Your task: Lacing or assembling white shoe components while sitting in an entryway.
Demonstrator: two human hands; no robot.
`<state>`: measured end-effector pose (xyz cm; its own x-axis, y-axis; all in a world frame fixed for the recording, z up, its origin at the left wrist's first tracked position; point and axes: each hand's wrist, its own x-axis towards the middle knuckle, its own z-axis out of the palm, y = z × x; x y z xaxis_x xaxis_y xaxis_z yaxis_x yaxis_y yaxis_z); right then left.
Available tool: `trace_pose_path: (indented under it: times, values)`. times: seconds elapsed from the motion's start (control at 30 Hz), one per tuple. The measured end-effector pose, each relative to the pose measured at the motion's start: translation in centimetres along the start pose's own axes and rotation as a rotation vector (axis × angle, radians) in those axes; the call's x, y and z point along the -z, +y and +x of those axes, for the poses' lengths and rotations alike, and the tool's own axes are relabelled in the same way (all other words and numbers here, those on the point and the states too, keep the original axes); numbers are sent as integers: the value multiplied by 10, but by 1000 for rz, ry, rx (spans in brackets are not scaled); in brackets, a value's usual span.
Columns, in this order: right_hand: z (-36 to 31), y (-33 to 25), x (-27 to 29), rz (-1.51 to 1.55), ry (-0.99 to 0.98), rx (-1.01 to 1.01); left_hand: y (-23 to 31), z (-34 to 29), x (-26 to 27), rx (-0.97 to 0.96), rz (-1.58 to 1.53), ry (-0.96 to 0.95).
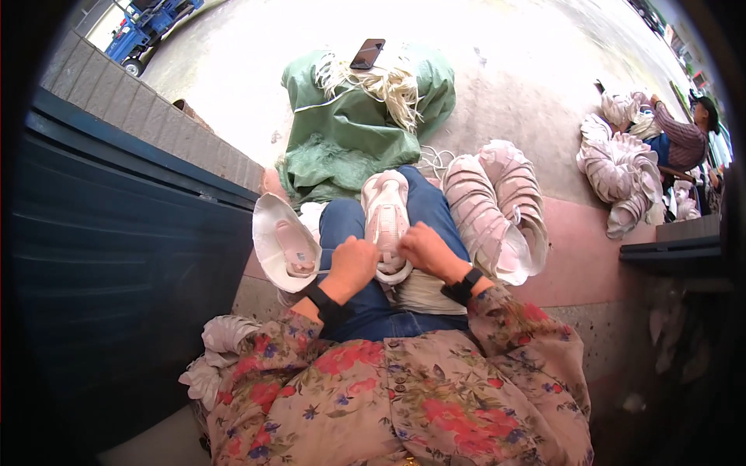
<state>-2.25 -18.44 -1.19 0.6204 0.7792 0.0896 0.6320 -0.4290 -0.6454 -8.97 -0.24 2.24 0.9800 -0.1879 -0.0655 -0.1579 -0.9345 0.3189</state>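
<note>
A pale pink and white sneaker [385,206] lies lengthwise on my lap between my thighs, its toe away from me. At its left side near the opening, my left hand [353,262] is closed in a pinch. A thin white shoelace [317,272] seems to trail leftward from it. My right hand [432,250] is closed too, fingertips at the sneaker's right edge; whatever it pinches is hidden. To the left of my legs rests another pale shoe [291,245], its insole showing. Right of my knees, several pale shoe uppers [493,202] sit nested in two curved rows.
Ahead stands a green sack-covered pile [350,128] bearing a bunch of cream laces [400,89] and a phone [367,53]. A dark blue metal door [124,233] borders my left. At far right another person [684,136] sits by more nested uppers [622,167]. A blue vehicle [148,31] stands far left.
</note>
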Motion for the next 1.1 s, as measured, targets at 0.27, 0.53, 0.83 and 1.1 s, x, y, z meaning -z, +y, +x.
trace_pose_path:
  times: [0.27,0.53,0.83,1.1]
  values:
    - [-42,-24,-4,244,72,-67,-7,-33,-4,-254,-24,-79]
    - [-63,-8,43,-45,65,-187,14,9,5,-239,-158,23]
    - [-74,-8,25,-252,-10,-173,49,22,-56,-224,-325,-292]
    - [-53,-45,71,333,213,-287,48,30,-28,-318,-822,-139]
